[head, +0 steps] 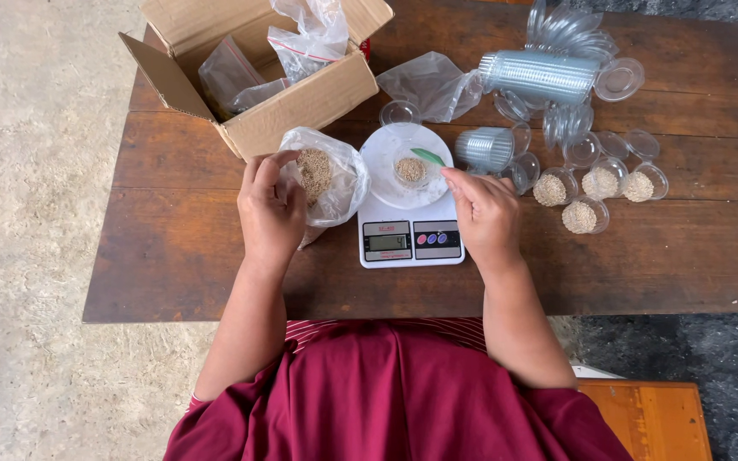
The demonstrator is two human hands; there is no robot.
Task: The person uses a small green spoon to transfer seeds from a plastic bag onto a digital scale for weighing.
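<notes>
— On the dark brown wooden table [215,282], what is sitting in front of the person?

— A white digital kitchen scale [410,239] is standing at the middle, and a small clear plastic cup partly filled with pale grain [410,170] is resting on its round platform. The right hand [486,215] is hovering just beside that cup, its fingers pinching the handle of a small green spoon [428,156] whose tip is pointing over the cup.

— And the left hand [271,209]?

— It is curling around the mouth of a clear plastic bag of the same pale grain [322,175], thumb and fingers gripping the rim and holding it open, just left of the scale.

— What is lying around them?

— Behind the bag, an open brown cardboard box [301,102] is holding several crumpled clear plastic bags [309,34]. To the right of the box, a long stack of clear plastic cups [540,77] is lying on its side, partly in a clear wrapper, with a shorter stack [484,149] lying close to the scale. Loose clear round lids [621,78] are scattering about both stacks.

— Is anything crowding the right hand?

— Four small clear cups already filled with grain [595,192] are sitting in a cluster to its right, near but apart from it. The short stack is lying just beyond the spoon. An orange wooden bench [651,418] is showing at the lower right, beside the person's dark red garment [395,393].
</notes>
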